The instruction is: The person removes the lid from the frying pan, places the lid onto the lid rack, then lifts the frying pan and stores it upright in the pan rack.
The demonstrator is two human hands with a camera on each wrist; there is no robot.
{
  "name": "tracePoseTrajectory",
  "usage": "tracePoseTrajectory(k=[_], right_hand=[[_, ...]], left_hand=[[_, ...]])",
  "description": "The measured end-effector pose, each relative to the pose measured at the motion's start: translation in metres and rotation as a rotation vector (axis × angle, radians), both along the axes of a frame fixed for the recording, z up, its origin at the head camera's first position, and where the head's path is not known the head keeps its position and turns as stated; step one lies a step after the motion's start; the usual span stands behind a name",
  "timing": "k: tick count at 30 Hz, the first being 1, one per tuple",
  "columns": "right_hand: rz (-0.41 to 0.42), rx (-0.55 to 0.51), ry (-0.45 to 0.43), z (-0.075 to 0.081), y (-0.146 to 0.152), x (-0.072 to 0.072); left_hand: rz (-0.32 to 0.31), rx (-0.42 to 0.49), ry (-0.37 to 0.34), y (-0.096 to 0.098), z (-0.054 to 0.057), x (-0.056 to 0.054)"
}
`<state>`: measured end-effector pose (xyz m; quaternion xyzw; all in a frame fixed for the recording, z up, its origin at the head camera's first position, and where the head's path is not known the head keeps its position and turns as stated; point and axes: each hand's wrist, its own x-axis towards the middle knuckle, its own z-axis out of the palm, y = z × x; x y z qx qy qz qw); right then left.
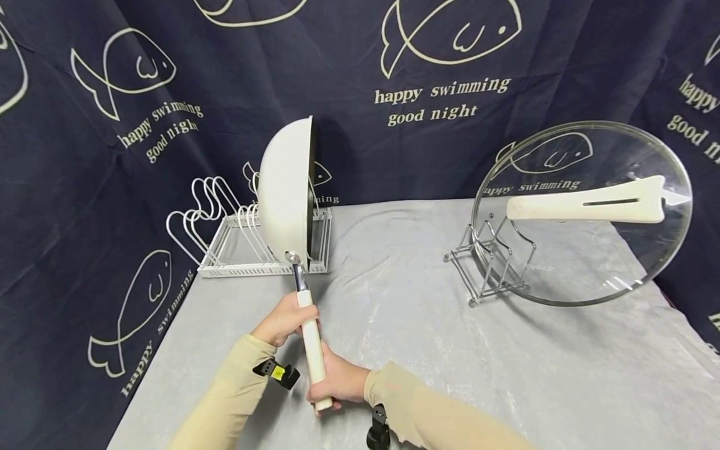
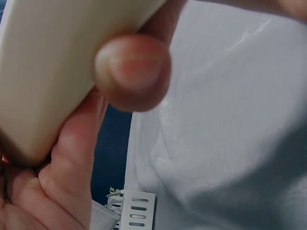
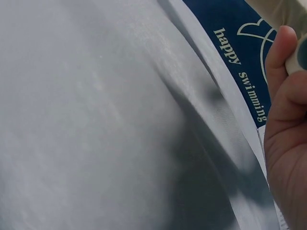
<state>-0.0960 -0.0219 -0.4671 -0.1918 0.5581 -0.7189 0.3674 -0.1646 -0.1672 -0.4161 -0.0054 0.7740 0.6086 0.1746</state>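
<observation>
A white frying pan [image 1: 285, 187] stands on edge in the white wire rack [image 1: 264, 270], its dark inside facing right. The pan's cream handle [image 1: 312, 350] points toward me, joined by a short metal neck. My left hand [image 1: 289, 320] grips the handle near that neck, and the left wrist view shows the thumb [image 2: 134, 72] against it. Close to the handle's end, my right hand [image 1: 339, 378] wraps round it from the right. In the right wrist view the curled fingers of that hand [image 3: 290, 110] hold the handle's tip.
At the right, a glass lid [image 1: 590, 256] with a cream grip [image 1: 585, 201] leans upright in a small metal wire stand [image 1: 489, 262]. Both racks sit on a grey cloth-covered table [image 1: 416, 350]. A dark fish-print curtain [image 1: 349, 69] hangs behind and at the sides.
</observation>
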Motion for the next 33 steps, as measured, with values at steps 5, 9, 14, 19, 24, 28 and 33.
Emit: tracePoseTrajectory(k=[5, 9, 14, 19, 24, 28, 33], right_hand=[[-0.033, 0.027, -0.011, -0.001, -0.001, 0.001], [-0.068, 0.053, -0.039, -0.001, -0.003, 0.004], [-0.103, 0.107, -0.042, 0.001, -0.005, 0.005], [-0.122, 0.168, -0.03, 0.005, -0.006, 0.002], [-0.132, 0.176, -0.056, 0.01, -0.006, -0.002], [-0.136, 0.183, -0.065, 0.013, -0.007, -0.004], [-0.136, 0.188, -0.08, 0.013, -0.007, -0.003]], left_hand=[[0.0, 0.016, -0.006, -0.001, -0.003, -0.001], [-0.008, 0.031, -0.012, -0.001, -0.006, -0.002], [-0.01, 0.039, -0.022, -0.002, -0.007, -0.003], [-0.021, 0.039, -0.025, -0.003, -0.007, -0.006], [-0.028, 0.035, -0.02, -0.003, -0.004, -0.012], [-0.024, 0.029, -0.031, -0.003, -0.002, -0.013], [-0.031, 0.034, -0.05, -0.003, -0.003, -0.013]])
